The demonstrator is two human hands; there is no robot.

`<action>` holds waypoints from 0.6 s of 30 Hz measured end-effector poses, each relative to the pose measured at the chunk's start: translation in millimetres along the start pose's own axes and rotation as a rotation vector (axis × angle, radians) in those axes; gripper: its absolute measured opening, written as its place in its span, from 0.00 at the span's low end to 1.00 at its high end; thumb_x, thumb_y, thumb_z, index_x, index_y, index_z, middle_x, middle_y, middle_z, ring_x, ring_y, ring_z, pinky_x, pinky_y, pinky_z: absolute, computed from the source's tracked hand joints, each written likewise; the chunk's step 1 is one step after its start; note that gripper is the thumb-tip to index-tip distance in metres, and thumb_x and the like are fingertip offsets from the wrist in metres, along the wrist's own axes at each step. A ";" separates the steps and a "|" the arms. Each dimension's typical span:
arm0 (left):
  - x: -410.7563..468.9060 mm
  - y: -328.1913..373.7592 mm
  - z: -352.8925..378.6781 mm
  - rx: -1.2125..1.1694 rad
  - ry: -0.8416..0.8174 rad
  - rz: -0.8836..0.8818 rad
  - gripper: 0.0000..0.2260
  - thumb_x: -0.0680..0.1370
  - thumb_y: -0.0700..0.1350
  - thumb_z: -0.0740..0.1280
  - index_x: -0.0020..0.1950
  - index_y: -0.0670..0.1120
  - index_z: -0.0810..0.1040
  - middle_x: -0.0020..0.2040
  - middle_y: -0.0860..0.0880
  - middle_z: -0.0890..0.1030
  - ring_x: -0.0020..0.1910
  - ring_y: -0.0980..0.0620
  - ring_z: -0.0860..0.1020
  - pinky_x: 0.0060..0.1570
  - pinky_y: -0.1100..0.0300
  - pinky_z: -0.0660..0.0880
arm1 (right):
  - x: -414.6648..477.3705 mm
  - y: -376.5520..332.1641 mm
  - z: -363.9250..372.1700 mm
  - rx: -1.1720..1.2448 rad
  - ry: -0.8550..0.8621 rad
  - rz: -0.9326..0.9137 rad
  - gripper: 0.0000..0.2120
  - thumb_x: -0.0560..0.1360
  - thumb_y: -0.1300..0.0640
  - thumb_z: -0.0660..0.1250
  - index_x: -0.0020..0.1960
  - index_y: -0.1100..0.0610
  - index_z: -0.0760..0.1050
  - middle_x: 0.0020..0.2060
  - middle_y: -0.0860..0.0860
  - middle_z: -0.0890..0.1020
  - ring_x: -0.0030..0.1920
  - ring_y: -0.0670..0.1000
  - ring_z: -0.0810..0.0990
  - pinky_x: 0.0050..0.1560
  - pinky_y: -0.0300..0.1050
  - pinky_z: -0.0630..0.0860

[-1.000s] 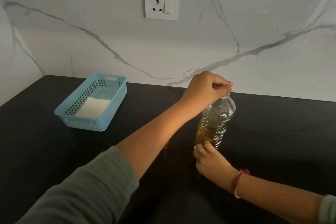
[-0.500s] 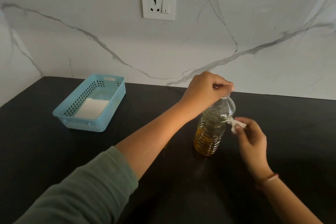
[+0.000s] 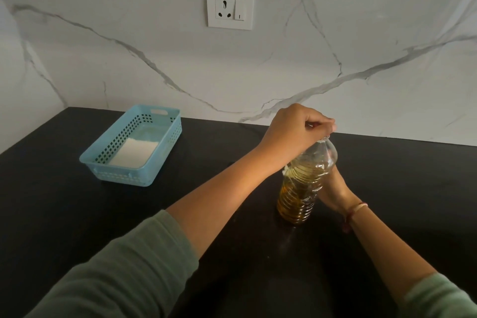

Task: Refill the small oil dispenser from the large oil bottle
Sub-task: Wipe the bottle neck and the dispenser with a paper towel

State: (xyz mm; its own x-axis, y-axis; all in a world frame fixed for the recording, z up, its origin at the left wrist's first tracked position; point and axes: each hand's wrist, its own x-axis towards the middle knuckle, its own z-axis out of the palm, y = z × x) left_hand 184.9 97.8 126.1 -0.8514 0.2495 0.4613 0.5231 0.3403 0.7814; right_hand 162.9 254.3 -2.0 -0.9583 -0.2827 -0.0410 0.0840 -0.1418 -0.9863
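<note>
The large oil bottle [image 3: 299, 196], clear ribbed plastic about half full of amber oil, stands upright on the black counter [image 3: 64, 214]. My left hand [image 3: 294, 131] reaches over from the left and grips the bottle's top from above, hiding the cap. My right hand [image 3: 333, 188] is against the bottle's right and far side, fingers curled round behind it. It holds a white tissue [image 3: 285, 170], a corner of which shows at the bottle's left edge. No small oil dispenser is visible.
A light blue perforated basket [image 3: 165, 152] with a white pad inside sits at the back left of the counter. A marble wall with a socket and switch plate [image 3: 230, 7] rises behind the counter.
My right hand left the bottle's base, came up on the right pinching a white tissue, and now wraps it round the bottle's far side. My left hand stayed on the top.
</note>
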 end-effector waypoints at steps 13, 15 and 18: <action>-1.8 -1.8 2.7 -0.031 0.017 -0.003 0.08 0.75 0.45 0.71 0.52 0.44 0.84 0.47 0.51 0.85 0.46 0.61 0.82 0.51 0.64 0.78 | -27.1 8.0 -10.0 -0.253 0.009 0.315 0.12 0.80 0.58 0.58 0.58 0.58 0.76 0.58 0.57 0.80 0.60 0.57 0.77 0.62 0.53 0.73; -1.7 -0.8 2.9 -0.030 0.017 -0.001 0.08 0.75 0.45 0.71 0.52 0.44 0.84 0.48 0.51 0.85 0.47 0.60 0.82 0.52 0.63 0.78 | -37.7 12.0 -15.1 -0.323 0.030 0.349 0.13 0.79 0.58 0.60 0.62 0.53 0.74 0.57 0.52 0.80 0.58 0.52 0.78 0.58 0.46 0.74; -1.6 -0.5 2.0 -0.029 0.012 -0.003 0.08 0.75 0.45 0.71 0.52 0.44 0.84 0.48 0.51 0.85 0.47 0.59 0.82 0.52 0.61 0.79 | -56.2 23.6 -16.2 -0.416 0.123 0.374 0.12 0.77 0.64 0.64 0.58 0.53 0.75 0.53 0.52 0.82 0.50 0.47 0.80 0.44 0.37 0.75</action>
State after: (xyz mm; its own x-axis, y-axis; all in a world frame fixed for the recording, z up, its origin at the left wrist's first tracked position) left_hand 186.1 99.0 124.1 -0.8537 0.2376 0.4635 0.5190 0.3146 0.7948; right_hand 214.2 282.2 -25.6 -0.9109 -0.1259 -0.3929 0.3327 0.3390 -0.8800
